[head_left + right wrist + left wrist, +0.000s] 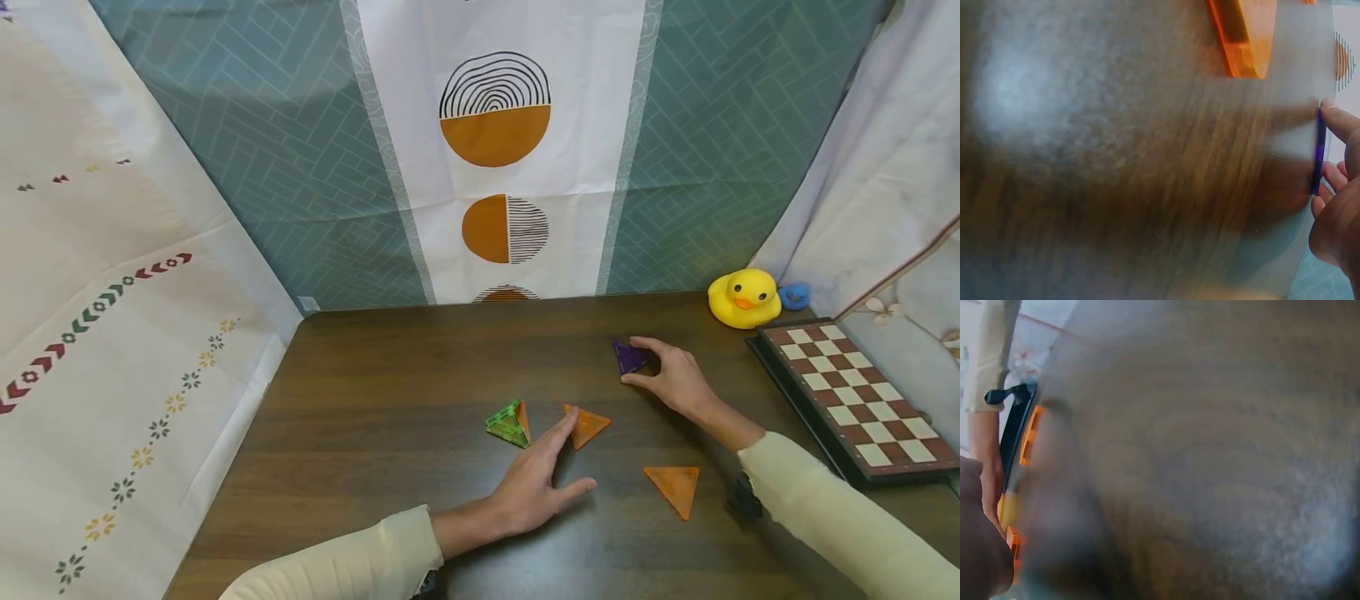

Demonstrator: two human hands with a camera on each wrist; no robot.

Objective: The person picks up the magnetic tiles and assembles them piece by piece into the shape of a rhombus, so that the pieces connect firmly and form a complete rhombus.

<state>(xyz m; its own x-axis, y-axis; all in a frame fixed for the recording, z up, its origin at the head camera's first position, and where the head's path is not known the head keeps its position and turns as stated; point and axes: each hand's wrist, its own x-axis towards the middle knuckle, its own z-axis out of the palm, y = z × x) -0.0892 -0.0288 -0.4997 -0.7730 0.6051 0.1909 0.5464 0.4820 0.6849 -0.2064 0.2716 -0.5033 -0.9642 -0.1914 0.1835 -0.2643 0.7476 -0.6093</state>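
Note:
My right hand [672, 379] pinches a purple triangular magnetic tile [628, 358] between thumb and fingers. In the right wrist view that purple tile [1319, 150] shows edge-on, held at its ends. My left hand [531, 489] is spread, thumb held apart, its fingertips at the left edge of an orange triangular tile [591, 427]. Left of those fingertips is a green triangular tile [507, 425] with an orange one [523, 417] against its right side. Another orange triangular tile [675, 487] lies between the two forearms.
Behind the right forearm lies a checkered board [862, 392] at the right side of the wooden table [360, 400]. A yellow rubber duck [744, 298] and a small blue duck [795, 296] sit at the back right corner. Patterned cloth [300, 167] hangs along the back edge.

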